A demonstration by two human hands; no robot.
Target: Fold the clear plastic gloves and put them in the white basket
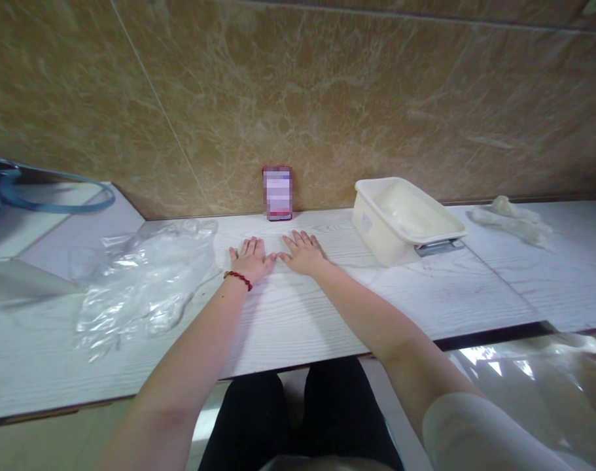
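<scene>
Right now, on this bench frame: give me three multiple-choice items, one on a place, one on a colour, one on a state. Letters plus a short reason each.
1. Where is the clear plastic sheet?
A. Inside the tub
B. On the table beside the left hand
C. Against the wall

2. What colour is the bracelet on the left wrist?
A. Red
B. Green
C. White

3. How are the hands?
A. Gripping the tub
B. Closed in fists
C. Flat on the table, fingers spread

Answers:
1 B: it lies crumpled by the left hand.
2 A: red beads show.
3 C: the left hand and right hand lie palm-down on the white table; the cream tub stands apart.
</scene>
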